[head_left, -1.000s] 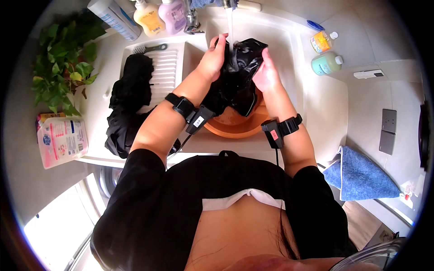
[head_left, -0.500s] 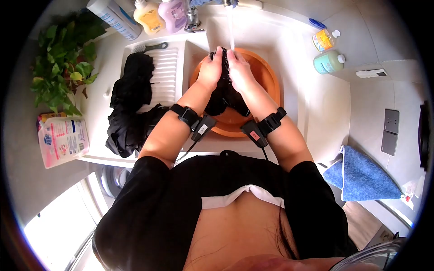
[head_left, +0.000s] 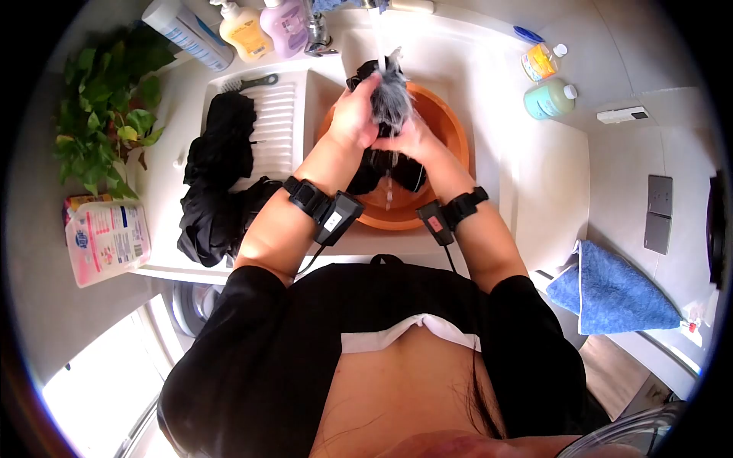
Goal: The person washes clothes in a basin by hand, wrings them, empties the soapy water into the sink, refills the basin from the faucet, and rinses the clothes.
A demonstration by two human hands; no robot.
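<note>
A wet black garment [head_left: 368, 175] hangs from my hands over an orange basin [head_left: 456, 141], its lower part inside the basin. My left hand [head_left: 356, 114] is closed on the cloth from the left. Lower and to the right, my right hand [head_left: 406, 137] grips the same cloth, its fingers partly hidden. A stream of water [head_left: 379, 34] falls from the tap onto the raised part of the garment and splashes grey-white there. Drops run down below my hands into the basin.
The basin stands in a white sink [head_left: 489, 99]. On the ribbed washboard [head_left: 276, 126] to the left lie more black clothes [head_left: 229, 145] and a brush [head_left: 256, 82]. Soap bottles [head_left: 286, 30] line the back; a green bottle [head_left: 548, 101] stands right. A blue towel [head_left: 611, 294] hangs at right.
The gripped part of the garment has come up into the water stream, which now splashes on it. My right hand has moved down and turned; my left has shifted slightly.
</note>
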